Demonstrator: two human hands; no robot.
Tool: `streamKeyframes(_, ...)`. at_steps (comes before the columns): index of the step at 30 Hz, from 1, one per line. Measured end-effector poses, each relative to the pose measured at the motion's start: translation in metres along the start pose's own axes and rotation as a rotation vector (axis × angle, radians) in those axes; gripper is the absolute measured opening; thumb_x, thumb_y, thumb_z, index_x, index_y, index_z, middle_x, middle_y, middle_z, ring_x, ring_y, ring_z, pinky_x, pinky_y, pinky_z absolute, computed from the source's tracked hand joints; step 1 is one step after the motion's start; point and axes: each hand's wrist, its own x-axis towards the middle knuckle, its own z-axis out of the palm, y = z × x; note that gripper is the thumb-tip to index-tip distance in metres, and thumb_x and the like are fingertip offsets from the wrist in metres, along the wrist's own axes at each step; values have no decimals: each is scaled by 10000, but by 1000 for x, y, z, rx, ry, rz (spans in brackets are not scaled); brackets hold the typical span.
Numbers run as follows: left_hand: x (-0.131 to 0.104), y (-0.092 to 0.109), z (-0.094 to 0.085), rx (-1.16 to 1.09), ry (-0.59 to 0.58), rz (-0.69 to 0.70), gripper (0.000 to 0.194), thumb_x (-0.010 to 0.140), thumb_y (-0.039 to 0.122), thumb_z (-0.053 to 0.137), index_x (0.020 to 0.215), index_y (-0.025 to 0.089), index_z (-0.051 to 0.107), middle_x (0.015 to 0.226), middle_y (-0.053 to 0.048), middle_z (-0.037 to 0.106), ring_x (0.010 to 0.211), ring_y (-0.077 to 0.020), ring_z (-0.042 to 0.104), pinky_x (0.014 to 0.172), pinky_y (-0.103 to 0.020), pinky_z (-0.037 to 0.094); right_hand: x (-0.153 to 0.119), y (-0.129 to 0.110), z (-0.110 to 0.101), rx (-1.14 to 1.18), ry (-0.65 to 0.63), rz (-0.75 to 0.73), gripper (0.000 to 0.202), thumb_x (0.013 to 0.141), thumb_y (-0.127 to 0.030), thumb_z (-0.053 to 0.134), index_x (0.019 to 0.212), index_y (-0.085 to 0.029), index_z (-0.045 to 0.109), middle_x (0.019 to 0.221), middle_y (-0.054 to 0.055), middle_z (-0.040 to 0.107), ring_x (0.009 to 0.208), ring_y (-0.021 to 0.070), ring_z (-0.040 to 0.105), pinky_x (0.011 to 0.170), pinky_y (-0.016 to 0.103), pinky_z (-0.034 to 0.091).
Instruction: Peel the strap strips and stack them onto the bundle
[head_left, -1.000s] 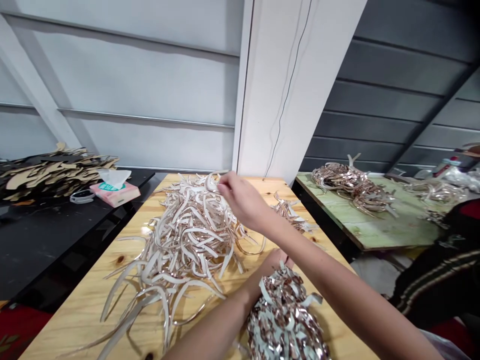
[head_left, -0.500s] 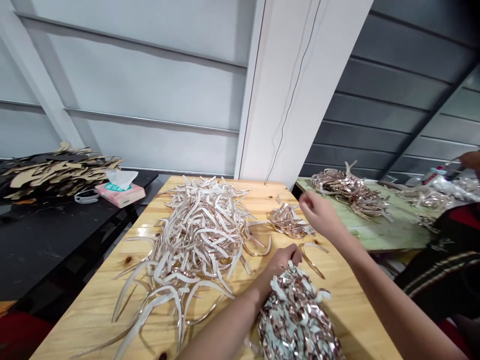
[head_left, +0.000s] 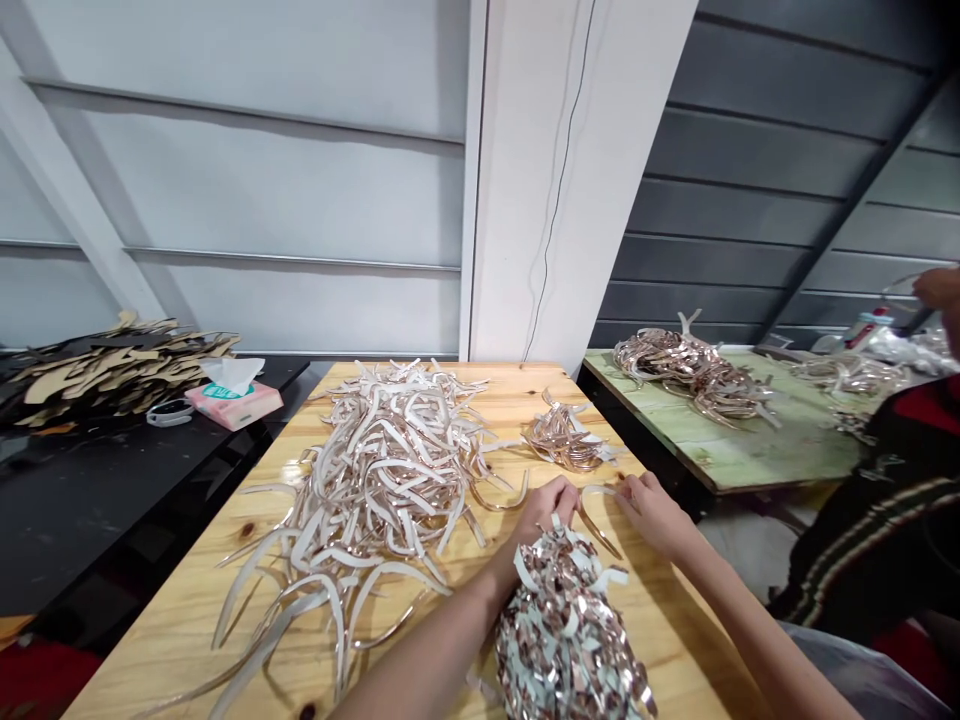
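A big heap of long white and rose-gold strips (head_left: 405,450) covers the left of the wooden table (head_left: 652,610). My left hand (head_left: 553,502) is closed just above a pile of small shiny pieces (head_left: 574,625); what its fingers hold is hidden. Beside it lies a curved strip (head_left: 600,530). My right hand (head_left: 646,500) is at that strip's upper right end, fingers together, and whatever they pinch is too small to make out. Beyond both hands sits a smaller bundle of strips (head_left: 568,440).
On the black table (head_left: 67,500) at left are flat cut-outs (head_left: 112,370), a tissue box (head_left: 236,402) and a white looped object (head_left: 170,412). A green table (head_left: 675,420) at right bears more strips (head_left: 697,370). A person (head_left: 885,500) is at the right edge.
My right hand has come down from beside the small bundle to the curved strip's end. My left hand stays near the shiny pile. The view has shifted slightly.
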Motion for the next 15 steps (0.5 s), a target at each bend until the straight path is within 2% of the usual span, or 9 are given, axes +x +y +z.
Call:
streamKeyframes(3,8,-9,0,-115,78,-20,484,980,645,437,838,194,538,610,45,477,516,-100,408,512,-234,305,-2,0,-10,73,-29,-67,197,997,-323,425,834,-235,491,966,105,663,846,241,678,730,325,453)
streamKeyframes(5,15,-14,0,-207,197,-57,500,956,693,424,826,213,484,597,62,432,477,-95,384,482,-237,304,-8,-2,-23,239,-68,-101,232,1017,-381,398,849,-247,483,789,46,668,708,225,652,655,316,426)
streamKeyframes(7,19,-15,0,-279,294,-89,512,937,727,421,829,227,445,604,76,397,461,-89,372,469,-235,305,-13,-13,-37,441,-42,-91,276,1015,-465,414,869,-248,500,637,-8,619,578,199,584,620,307,414)
streamKeyframes(9,20,-12,1,-325,283,-97,508,927,728,459,905,221,471,631,70,438,464,-87,386,470,-232,305,-14,-34,-48,647,-24,-64,298,970,-522,519,883,-238,548,564,-33,560,524,181,528,554,285,373)
streamKeyframes(12,16,-7,2,-341,188,-63,501,930,686,536,1067,204,539,661,46,512,498,-93,424,488,-235,313,-8,-74,-46,944,-145,-91,378,920,-591,610,929,-213,612,497,-77,445,441,135,390,461,254,241)
streamKeyframes(15,14,-3,1,-320,229,-86,529,950,697,489,934,182,610,608,27,488,509,-104,424,482,-250,314,-2,-102,-26,1165,-194,-155,436,891,-612,670,920,-178,643,546,-49,523,452,114,401,453,248,263)
